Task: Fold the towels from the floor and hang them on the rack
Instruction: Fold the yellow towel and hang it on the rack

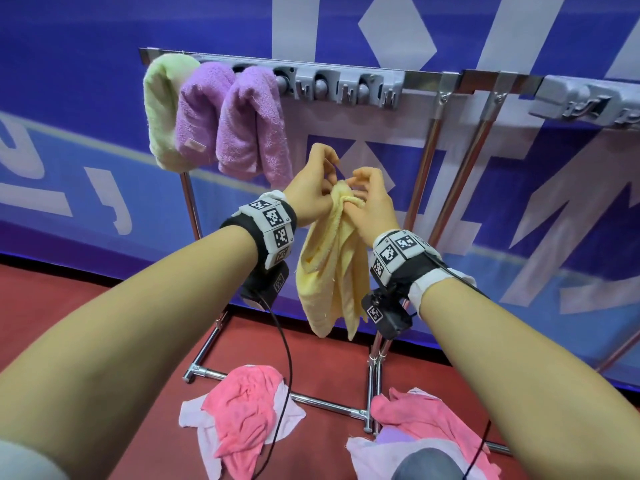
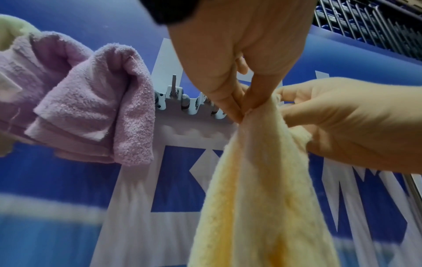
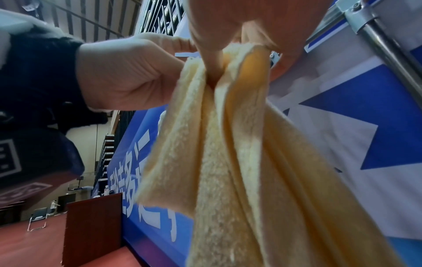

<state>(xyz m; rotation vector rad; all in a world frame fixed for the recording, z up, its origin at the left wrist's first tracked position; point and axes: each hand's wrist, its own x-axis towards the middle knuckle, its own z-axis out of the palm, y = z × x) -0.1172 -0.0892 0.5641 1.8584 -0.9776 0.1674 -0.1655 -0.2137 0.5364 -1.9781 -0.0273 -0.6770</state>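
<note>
in front of a metal towel rack (image 1: 346,86), two hands hold up a yellow towel (image 1: 329,271).
the left hand (image 1: 313,188) and the right hand (image 1: 372,206) meet at the towel's bunched top edge, each pinching the cloth between thumb and curled fingers. the rest hangs in loose folds between the wrists, clear of the red floor (image 1: 104,323). three folded towels hang side by side at the left end of the rack's top rail: a pale green towel (image 1: 159,112), then two purple towels (image 1: 201,112). a left pink towel (image 1: 246,410) and a right pink towel (image 1: 426,417) lie crumpled on the floor by the rack's base bar, each seemingly on paler cloth, though the heaps are hard to read. a blue banner (image 1: 69,98) with white shapes stands behind the rack.
</note>
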